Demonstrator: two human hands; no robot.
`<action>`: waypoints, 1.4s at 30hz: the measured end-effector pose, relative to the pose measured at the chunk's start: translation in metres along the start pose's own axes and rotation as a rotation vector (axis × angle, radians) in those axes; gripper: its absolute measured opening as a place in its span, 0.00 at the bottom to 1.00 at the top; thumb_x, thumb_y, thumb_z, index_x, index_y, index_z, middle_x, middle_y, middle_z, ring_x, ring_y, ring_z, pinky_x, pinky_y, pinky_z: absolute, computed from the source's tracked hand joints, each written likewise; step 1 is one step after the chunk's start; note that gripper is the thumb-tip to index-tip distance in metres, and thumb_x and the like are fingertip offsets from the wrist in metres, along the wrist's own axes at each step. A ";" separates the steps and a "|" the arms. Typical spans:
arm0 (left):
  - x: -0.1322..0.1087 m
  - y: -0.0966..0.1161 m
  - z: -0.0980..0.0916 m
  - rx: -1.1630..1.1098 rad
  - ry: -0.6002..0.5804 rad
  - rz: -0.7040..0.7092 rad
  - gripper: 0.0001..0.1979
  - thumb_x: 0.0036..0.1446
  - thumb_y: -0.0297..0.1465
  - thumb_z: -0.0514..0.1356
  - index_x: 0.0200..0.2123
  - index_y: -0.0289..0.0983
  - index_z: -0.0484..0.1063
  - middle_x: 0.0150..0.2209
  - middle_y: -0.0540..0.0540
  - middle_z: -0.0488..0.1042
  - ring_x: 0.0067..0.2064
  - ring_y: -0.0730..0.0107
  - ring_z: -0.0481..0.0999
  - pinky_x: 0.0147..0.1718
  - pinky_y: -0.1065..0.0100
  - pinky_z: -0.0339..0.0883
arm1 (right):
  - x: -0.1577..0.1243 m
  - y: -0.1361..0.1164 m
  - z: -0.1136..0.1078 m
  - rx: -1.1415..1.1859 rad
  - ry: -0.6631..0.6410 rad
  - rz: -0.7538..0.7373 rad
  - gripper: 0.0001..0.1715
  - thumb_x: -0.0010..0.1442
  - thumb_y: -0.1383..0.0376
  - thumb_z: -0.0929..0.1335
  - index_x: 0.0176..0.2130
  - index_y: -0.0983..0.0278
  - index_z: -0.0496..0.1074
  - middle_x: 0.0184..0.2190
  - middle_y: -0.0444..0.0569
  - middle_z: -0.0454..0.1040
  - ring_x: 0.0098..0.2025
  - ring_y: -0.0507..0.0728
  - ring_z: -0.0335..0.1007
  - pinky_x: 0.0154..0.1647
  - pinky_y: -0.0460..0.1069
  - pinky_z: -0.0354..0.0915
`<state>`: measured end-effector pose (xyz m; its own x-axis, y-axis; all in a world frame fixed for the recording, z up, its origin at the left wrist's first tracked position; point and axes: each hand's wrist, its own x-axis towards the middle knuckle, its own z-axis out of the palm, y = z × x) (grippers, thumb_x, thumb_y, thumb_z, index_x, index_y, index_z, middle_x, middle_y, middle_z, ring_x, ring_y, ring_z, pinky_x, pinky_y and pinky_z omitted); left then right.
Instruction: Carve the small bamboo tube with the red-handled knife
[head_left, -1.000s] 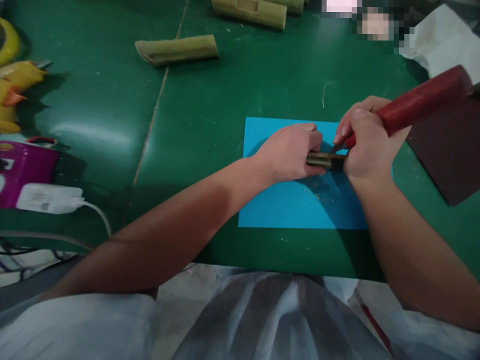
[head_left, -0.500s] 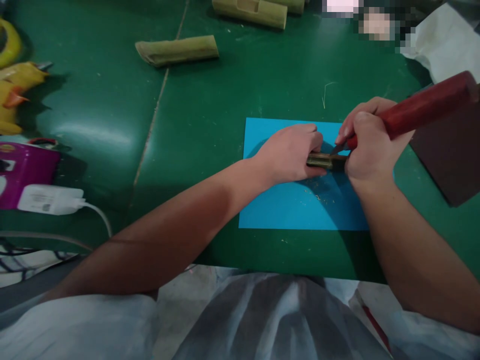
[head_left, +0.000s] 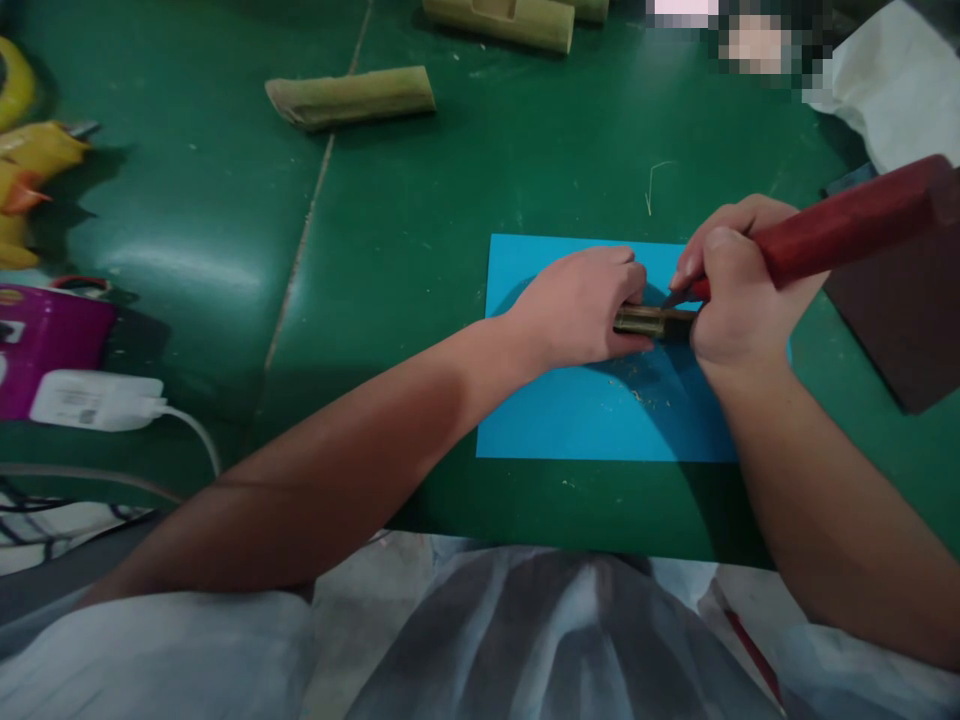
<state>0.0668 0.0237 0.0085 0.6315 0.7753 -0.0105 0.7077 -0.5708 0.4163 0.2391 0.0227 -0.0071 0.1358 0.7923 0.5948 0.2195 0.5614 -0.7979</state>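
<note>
My left hand [head_left: 581, 305] is closed around a short piece of bamboo [head_left: 641, 321], pressing it down over a bright blue sheet [head_left: 540, 425]. In my right hand [head_left: 750, 275] is a carving knife [head_left: 847, 225] with a thick red handle, held like a pen. Its small dark blade meets the upper side of the bamboo, just right of my left fingers. The right end of the bamboo is in shadow and partly hidden by my right hand. Small pale shavings [head_left: 645, 395] lie on the blue sheet below the bamboo.
On the green table [head_left: 420, 250] lie a cut bamboo tube [head_left: 352, 98] and a notched bamboo tube [head_left: 502, 22]. A yellow tool [head_left: 37, 150], purple box [head_left: 60, 340] and white plug [head_left: 97, 398] stand left. Right are a dark brown board [head_left: 892, 330] and white paper [head_left: 892, 90].
The knife's red handle has dipped slightly at its far end. Both hands stay in nearly the same place, with the blade still on the bamboo.
</note>
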 end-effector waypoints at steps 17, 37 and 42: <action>-0.004 0.000 0.003 -0.005 0.015 -0.029 0.20 0.65 0.46 0.74 0.51 0.38 0.83 0.52 0.40 0.85 0.55 0.47 0.85 0.47 0.57 0.74 | -0.003 -0.013 -0.010 -0.104 -0.152 -0.047 0.11 0.70 0.61 0.76 0.35 0.54 0.74 0.32 0.40 0.75 0.35 0.57 0.78 0.42 0.57 0.77; -0.007 -0.005 0.012 0.159 0.123 0.081 0.18 0.74 0.44 0.64 0.54 0.39 0.85 0.56 0.36 0.86 0.56 0.42 0.86 0.52 0.49 0.75 | -0.005 0.001 0.000 -0.242 -0.055 -0.073 0.14 0.69 0.62 0.77 0.33 0.56 0.73 0.28 0.40 0.74 0.32 0.57 0.74 0.44 0.59 0.78; -0.008 -0.001 0.009 0.109 0.101 0.034 0.18 0.72 0.45 0.68 0.53 0.38 0.83 0.55 0.37 0.85 0.57 0.44 0.85 0.50 0.52 0.77 | -0.005 0.006 -0.002 -0.268 -0.066 0.000 0.15 0.72 0.63 0.74 0.33 0.53 0.70 0.32 0.44 0.78 0.34 0.60 0.78 0.42 0.58 0.79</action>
<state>0.0638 0.0156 0.0001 0.6248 0.7749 0.0957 0.7198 -0.6192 0.3138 0.2421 0.0216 -0.0149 0.0741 0.8110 0.5803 0.4684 0.4854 -0.7382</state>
